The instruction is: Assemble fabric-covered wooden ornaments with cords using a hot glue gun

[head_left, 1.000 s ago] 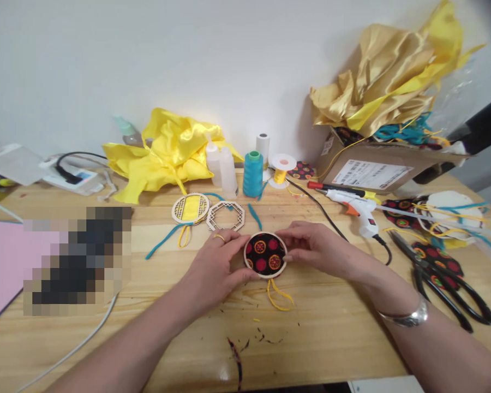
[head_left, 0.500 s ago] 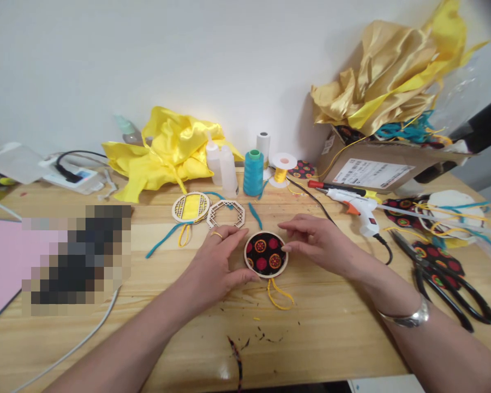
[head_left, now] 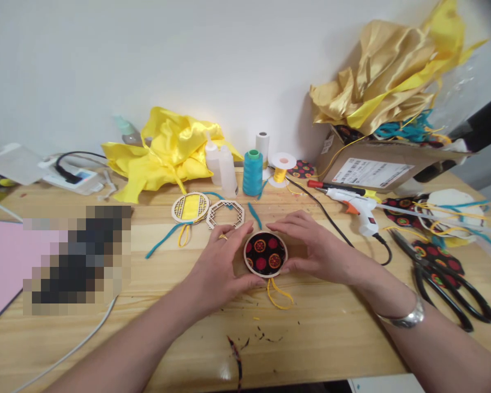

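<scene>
A round wooden-rimmed disc (head_left: 265, 254) with black fabric patterned in red and orange circles lies on the table. A yellow cord loop (head_left: 280, 295) comes out at its near edge, and a teal cord (head_left: 254, 215) lies at its far edge. My left hand (head_left: 225, 262) curves around the disc's left side, thumb at the near rim, fingers spread. My right hand (head_left: 306, 245) curves around the right side, its thumb near the lower right rim, fingers apart. Left of the disc are an octagonal lattice frame (head_left: 241, 213) and a round lattice piece with yellow fabric (head_left: 191, 208).
Behind stand a teal thread spool (head_left: 253, 173), glue bottles (head_left: 228, 172) and yellow cloth (head_left: 167, 147). On the right are a glue gun (head_left: 362, 213), large black scissors (head_left: 442, 284) and a cardboard box (head_left: 376, 164). Fabric scraps (head_left: 235, 352) lie near the front edge.
My right hand has shifted left and its thumb has moved down along the disc's rim. My left fingers have moved slightly up and right. The disc has barely moved.
</scene>
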The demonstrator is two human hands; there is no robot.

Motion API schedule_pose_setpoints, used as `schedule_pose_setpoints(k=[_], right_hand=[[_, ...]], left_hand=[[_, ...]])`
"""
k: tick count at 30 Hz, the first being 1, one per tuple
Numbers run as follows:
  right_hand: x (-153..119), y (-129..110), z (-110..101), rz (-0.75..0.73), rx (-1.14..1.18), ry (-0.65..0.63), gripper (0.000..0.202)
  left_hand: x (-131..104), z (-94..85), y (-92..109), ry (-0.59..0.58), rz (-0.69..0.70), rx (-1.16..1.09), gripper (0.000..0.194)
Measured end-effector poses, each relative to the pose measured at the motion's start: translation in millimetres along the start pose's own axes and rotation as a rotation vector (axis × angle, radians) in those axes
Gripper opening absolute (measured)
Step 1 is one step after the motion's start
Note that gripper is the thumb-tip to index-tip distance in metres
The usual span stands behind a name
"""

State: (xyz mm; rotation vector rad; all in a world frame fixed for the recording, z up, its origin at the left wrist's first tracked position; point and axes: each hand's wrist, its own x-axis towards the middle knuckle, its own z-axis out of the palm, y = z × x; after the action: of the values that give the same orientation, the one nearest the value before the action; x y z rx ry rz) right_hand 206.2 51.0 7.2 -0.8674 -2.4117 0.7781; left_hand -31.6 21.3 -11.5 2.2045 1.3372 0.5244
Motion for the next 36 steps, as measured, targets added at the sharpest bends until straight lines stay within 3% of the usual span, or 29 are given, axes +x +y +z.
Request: schedule_pose_setpoints(k=[36], right_hand=[[0.7,-1.9,0.8,0.008,-0.007,-0.06,0.057]], left_hand=[[0.0,2.7,0.5,0.01,0.015,0.013,0.083]])
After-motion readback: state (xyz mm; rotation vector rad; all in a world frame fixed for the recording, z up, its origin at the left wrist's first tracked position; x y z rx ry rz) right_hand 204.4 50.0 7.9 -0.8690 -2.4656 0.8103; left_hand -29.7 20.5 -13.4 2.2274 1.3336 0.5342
